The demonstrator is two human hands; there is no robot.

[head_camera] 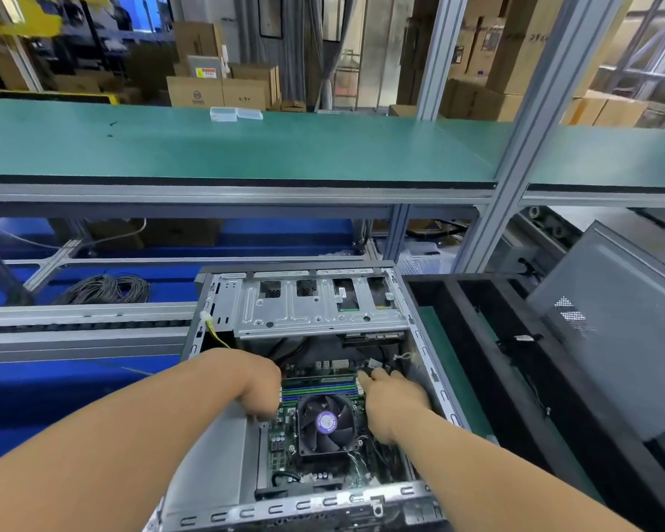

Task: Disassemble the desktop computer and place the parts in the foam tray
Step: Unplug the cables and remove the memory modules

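Note:
The open desktop case (223, 462) lies on its side in front of me, with its motherboard (281, 435) exposed. A black cooler fan (325, 422) with a purple label sits in the middle. Above it run the memory sticks (319, 386), green with blue and white slots. My left hand (256, 385) reaches in at the left end of the memory sticks, fingers curled down out of sight. My right hand (394, 393) sits at their right end, fingertips pressing at the slot latch. A silver drive cage (315, 305) spans the far part of the case.
A black foam tray (488, 339) with long compartments lies right of the case. A grey side panel (615, 324) leans beyond it. A green-topped bench (246, 147) stands behind, an aluminium post (523, 147) rises at right, and coiled cables (104, 289) lie at left.

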